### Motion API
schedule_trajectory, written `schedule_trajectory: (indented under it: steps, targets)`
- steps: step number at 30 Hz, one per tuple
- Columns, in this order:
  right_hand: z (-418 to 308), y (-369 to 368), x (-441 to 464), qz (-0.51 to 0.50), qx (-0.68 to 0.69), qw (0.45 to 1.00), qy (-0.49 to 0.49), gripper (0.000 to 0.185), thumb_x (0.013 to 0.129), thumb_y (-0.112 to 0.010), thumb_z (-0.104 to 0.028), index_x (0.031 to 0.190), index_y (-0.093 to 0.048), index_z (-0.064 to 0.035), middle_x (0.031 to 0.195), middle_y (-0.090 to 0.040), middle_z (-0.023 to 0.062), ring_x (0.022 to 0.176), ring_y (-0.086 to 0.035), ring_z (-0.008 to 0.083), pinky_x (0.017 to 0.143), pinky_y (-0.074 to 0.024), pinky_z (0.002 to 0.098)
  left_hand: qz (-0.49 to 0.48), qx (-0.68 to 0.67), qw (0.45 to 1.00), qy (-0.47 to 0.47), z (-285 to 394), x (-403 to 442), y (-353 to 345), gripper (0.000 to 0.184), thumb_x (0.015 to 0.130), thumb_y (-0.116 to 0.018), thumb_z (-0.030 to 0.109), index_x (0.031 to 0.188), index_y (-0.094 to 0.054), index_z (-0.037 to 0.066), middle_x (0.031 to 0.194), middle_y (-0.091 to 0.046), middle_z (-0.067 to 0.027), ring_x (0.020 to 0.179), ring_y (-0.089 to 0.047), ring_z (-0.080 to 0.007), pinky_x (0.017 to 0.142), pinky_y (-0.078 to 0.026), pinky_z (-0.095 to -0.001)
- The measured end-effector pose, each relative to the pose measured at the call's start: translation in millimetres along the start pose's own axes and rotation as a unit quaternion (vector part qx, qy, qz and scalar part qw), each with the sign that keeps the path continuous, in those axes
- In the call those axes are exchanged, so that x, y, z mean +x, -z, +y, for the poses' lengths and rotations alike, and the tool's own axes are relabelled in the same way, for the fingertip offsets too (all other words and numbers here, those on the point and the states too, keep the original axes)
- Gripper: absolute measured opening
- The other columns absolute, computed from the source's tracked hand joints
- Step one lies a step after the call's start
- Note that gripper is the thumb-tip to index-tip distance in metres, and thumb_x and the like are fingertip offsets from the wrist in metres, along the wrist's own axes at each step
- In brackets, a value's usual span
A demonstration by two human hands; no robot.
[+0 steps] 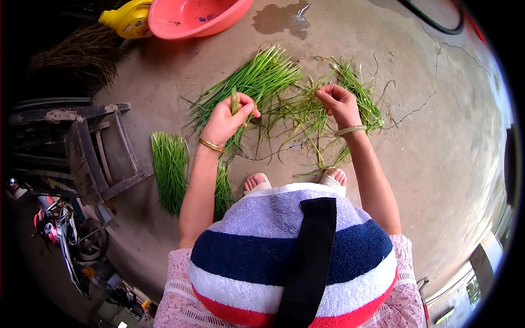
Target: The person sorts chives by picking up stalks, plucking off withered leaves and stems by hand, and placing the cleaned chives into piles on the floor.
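My left hand (228,119) is closed around a small bunch of garlic chives (235,101), whose pale ends poke up above the thumb. Off to its right, my right hand (340,105) pinches thumb and fingertips together; whatever is between them is too small to make out. Beyond the left hand lies a large pile of green chives (265,74) on the concrete floor. Loose, yellowish scraps (306,117) are strewn between and below the hands, with a tangled heap (358,90) beside the right one. A neat bundle of chives (168,169) rests left of my left forearm, and more chives (223,188) show behind it.
A pink basin (199,24) and a yellow jug (131,19) stand at the top left, near a wet patch (281,19). A wooden stool (104,153) is at the left, with a motorcycle (71,235) below it. A dark hose (437,24) curves at the top right.
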State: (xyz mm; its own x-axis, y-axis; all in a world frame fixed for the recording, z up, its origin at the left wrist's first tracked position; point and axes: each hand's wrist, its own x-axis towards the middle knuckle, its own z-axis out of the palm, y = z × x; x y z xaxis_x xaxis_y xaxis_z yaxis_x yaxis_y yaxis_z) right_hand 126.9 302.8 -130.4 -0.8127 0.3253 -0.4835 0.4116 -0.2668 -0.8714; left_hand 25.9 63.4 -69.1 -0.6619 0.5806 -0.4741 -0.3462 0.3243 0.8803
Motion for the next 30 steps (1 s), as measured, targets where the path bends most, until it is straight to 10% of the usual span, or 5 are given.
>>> schedule_trajectory:
  steps: [6, 12, 16, 30]
  targets:
    - [-0.3, 7.7, -6.2, -0.035, 0.076, 0.996, -0.029, 0.011, 0.079, -0.061, -0.018, 0.083, -0.057, -0.0079, 0.071, -0.057, -0.0025, 0.061, -0.051, 0.0034, 0.052, -0.0394, 0.0165, 0.033, -0.005, 0.999, -0.006, -4.6, -3.5, 13.4, 0.016, 0.087, -0.049, 0.021, 0.086, -0.053, 0.006, 0.074, -0.057, -0.0004, 0.066, -0.050, -0.0051, 0.056, -0.040, -0.0197]
    - [0.5, 12.7, -10.6, -0.072, 0.192, 0.977, -0.059, 0.006, 0.081, -0.057, -0.014, 0.085, -0.055, -0.0086, 0.080, -0.059, -0.0009, 0.072, -0.053, 0.0047, 0.059, -0.0423, 0.0173, 0.102, 0.321, 0.922, -0.191, -10.1, 5.2, 7.5, 0.022, 0.087, -0.048, 0.022, 0.079, -0.060, 0.005, 0.075, -0.058, -0.0056, 0.069, -0.055, -0.0150, 0.065, -0.043, -0.0267]
    - [6.5, 13.2, -10.7, -0.140, 0.292, 0.944, -0.060, 0.003, 0.083, -0.051, -0.011, 0.086, -0.052, -0.0093, 0.087, -0.056, 0.0014, 0.079, -0.052, 0.0090, 0.067, -0.0441, 0.0252, 0.059, 0.250, 0.966, -0.015, -1.6, 9.1, -19.8, 0.019, 0.084, -0.051, 0.022, 0.079, -0.061, 0.006, 0.069, -0.058, -0.0061, 0.059, -0.055, -0.0161, 0.056, -0.043, -0.0268]
    - [4.9, 2.0, -14.2, -0.197, 0.356, 0.911, -0.069, 0.008, 0.083, -0.050, -0.016, 0.089, -0.053, -0.0105, 0.086, -0.055, 0.0009, 0.083, -0.051, 0.0108, 0.078, -0.0410, 0.0330, 0.066, 0.294, 0.945, -0.126, -25.2, 37.9, -61.8, 0.016, 0.065, -0.069, 0.013, 0.078, -0.063, 0.006, 0.071, -0.053, -0.0038, 0.064, -0.053, -0.0157, 0.060, -0.043, -0.0264]
